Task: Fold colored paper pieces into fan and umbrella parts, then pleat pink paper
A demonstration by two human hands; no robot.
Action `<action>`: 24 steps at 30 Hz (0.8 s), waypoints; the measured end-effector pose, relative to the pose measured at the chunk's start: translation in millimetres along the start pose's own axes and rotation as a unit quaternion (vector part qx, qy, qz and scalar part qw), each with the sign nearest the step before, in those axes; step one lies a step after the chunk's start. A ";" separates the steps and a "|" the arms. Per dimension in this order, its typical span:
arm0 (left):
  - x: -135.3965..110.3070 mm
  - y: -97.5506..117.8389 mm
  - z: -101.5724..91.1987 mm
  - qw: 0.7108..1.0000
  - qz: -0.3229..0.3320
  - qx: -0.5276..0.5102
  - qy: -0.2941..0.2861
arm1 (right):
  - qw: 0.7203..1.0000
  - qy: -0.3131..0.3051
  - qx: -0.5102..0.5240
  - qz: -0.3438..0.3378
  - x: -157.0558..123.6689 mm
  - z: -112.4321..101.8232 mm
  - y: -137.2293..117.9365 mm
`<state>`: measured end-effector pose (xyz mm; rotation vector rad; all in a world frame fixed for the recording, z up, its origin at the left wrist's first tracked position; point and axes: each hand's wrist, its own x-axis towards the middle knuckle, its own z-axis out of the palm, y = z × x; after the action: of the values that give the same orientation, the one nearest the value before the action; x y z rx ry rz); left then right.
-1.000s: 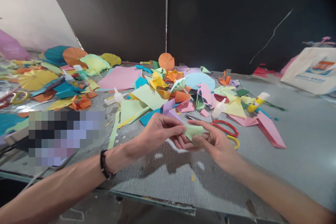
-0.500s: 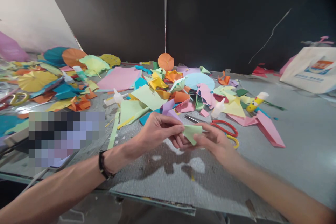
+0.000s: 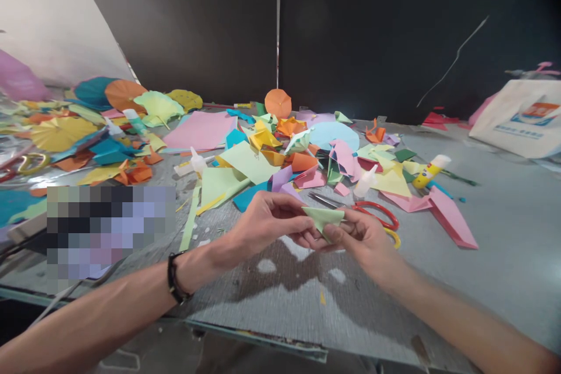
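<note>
Between both hands is a small piece of light green paper (image 3: 323, 216), folded to a triangle with its long edge on top. My left hand (image 3: 280, 219) pinches its left side between thumb and fingers. On the other side, my right hand (image 3: 357, 234) presses its thumb on the paper, with the fingers behind it. Just beyond the hands lie scissors (image 3: 376, 212) with red and yellow handles, partly hidden by my right hand. A purple paper piece (image 3: 281, 177) and a white glue bottle (image 3: 365, 181) are close behind.
Coloured paper sheets and folded shapes cover the back of the grey table (image 3: 272, 304). A yellow glue stick (image 3: 432, 171) and pink folded paper (image 3: 453, 219) lie right. At far right stands a white bag (image 3: 517, 123); a blurred-out device (image 3: 105, 234) lies left.
My right hand has closed on the green paper's right side, its thumb now on the front. The paper has turned so that its long edge lies nearly level on top.
</note>
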<state>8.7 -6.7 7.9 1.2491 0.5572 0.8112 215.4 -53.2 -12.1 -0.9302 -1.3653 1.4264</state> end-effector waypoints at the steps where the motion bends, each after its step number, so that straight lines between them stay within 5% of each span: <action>1: -0.2 -0.4 0.4 1.000 0.000 -0.003 -0.001 | 1.000 0.002 -0.001 -0.003 -0.1 -0.2 0.2; 24: 1.1 -8.3 -5.8 0.999 -0.005 0.014 -0.045 | 1.000 -0.010 0.025 0.010 -3.9 7.0 2.3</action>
<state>6.8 -3.2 -1.5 1.3020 0.5032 0.7375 209.7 -58.9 -13.9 -0.9015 -1.3336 1.4814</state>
